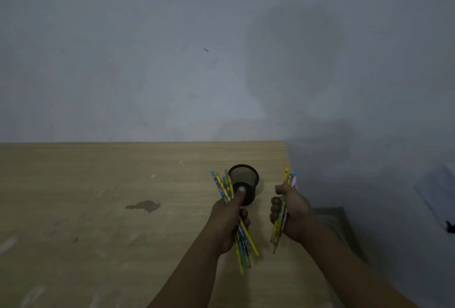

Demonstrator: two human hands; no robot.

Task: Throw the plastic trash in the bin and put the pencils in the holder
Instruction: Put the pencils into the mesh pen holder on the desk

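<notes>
Holder (243, 184): I see it upright on the wooden table (98, 197), near the right edge.
Left hand (229, 219): clamped on a pencil bundle (222, 187), touching holder's near-left side.
Right hand (291, 211): gripping more pencils (289, 177), right of holder, apart.

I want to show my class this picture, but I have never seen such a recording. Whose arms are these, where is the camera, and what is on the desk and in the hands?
There is no machine here: a person wears one camera on the head, looking down at their own bare arms. On the pale wooden desk stands a black round mesh holder, seemingly empty. The left hand grips a bunch of colourful patterned pencils; the right hand grips a second bunch. Behind is a grey wall. A dark stain marks the desk.
</notes>
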